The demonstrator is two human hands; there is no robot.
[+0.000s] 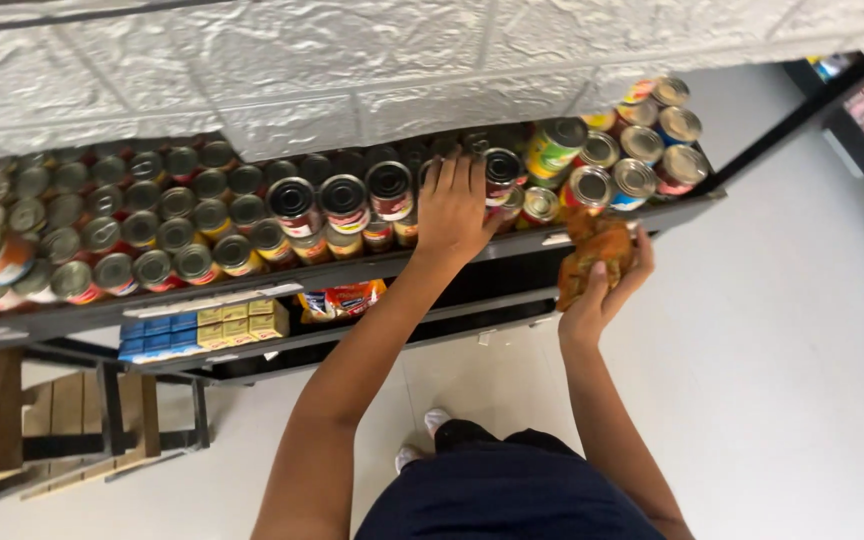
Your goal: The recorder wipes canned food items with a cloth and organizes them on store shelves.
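Looking down from the head camera, the nearest thing is the person's dark garment [507, 495] at 6 o'clock, with white shoes [422, 440] just above it on the pale floor [802, 380]. Both bare arms rise from there toward the shelving.

At about 2 o'clock from the garment, the right hand [602, 290] is closed around an orange-brown cloth [592, 250], fingers wrapped over its right side and thumb behind it. The cloth is bunched and sits just in front of the black shelf edge [352, 268], below the cans at the right end.

Farther up, near 12 o'clock, the left hand [452, 205] lies flat and open, fingers spread, palm down on the tops of the cans [347, 200]. Its fingertips touch a red-labelled can [500, 170] at their right; whether it grips any can I cannot tell.

The cans stand upright in tight rows along the top shelf, running from 9 o'clock to 2 o'clock, with a green-labelled can [557, 145] and stacked cans at the right end. Below that shelf, at 9 o'clock from the arms, lie yellow boxes [242, 320], blue boxes [157, 335] and red packets [347, 298]. A wooden stool [72, 430] stands at 8 o'clock on the floor. Farthest off, a white brick-patterned wall [352, 60] runs across the top.
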